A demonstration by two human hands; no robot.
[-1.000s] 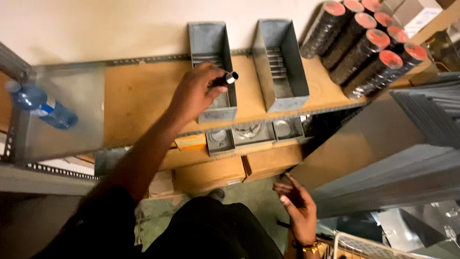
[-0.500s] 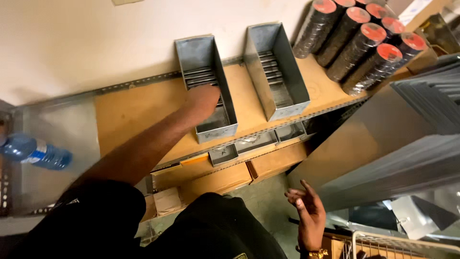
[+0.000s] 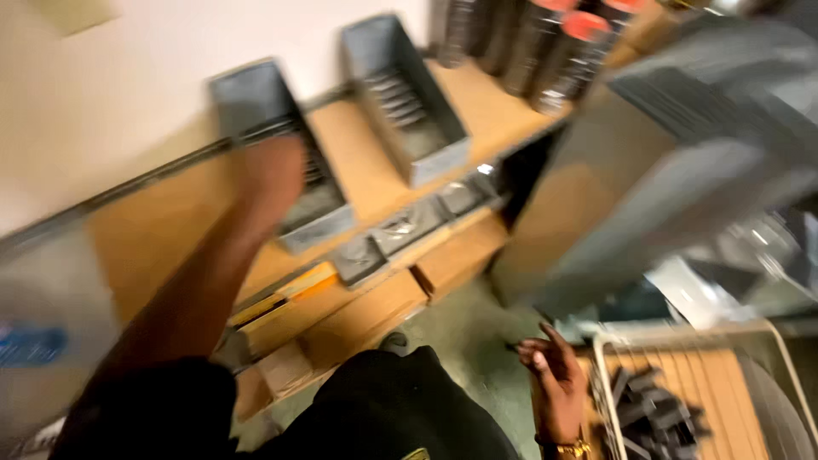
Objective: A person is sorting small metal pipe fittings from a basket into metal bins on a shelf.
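Grey metal bin [image 3: 290, 170], at eleven o'clock on the wooden shelf [image 3: 358, 162], looks stiff and hefty, best gripped by its rim; left hand [image 3: 271, 170] reaches inside, fingers too blurred to tell, right hand [image 3: 554, 379] hangs loosely spread, empty.

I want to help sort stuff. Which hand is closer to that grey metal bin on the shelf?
The left hand. It reaches right over the grey metal bin on the wooden shelf. The right hand hangs low by the wire basket, far from it.
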